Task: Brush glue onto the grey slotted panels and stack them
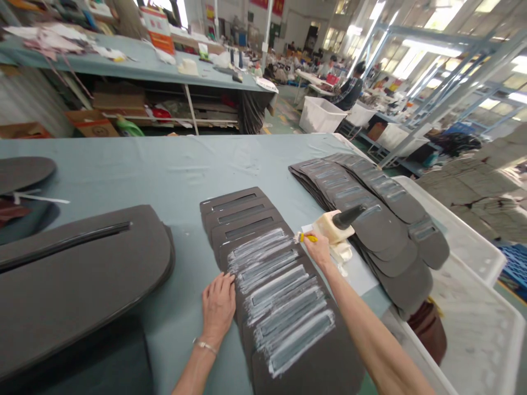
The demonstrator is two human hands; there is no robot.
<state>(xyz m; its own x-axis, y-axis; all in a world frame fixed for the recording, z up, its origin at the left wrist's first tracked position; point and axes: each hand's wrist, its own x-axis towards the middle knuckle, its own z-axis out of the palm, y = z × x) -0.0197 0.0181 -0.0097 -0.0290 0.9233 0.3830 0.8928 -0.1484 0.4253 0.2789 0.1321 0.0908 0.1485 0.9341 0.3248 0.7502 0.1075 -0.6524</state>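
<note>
Pointing its bristles left, a yellow brush (309,238) gripped by the right hand (319,250) roughly parallels the tabletop's (164,170) far edge lengthwise; the left hand (219,300) lies unclenched.

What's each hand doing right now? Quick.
Left hand: open, nothing visibly held, fingertips at the left edge of the overlapping dark panels.
Right hand: closed, holding the yellow-handled brush.

Counter (164,175): blue-green covering, slightly wrinkled. On it, middle: overlapping row of dark slotted panels (284,280), white smears around nearer slots. Left: large dark panels (82,274), stacked, long slit in top one. Right: fanned dark panel piles (381,230), white sheet (364,278) beside them.
</note>
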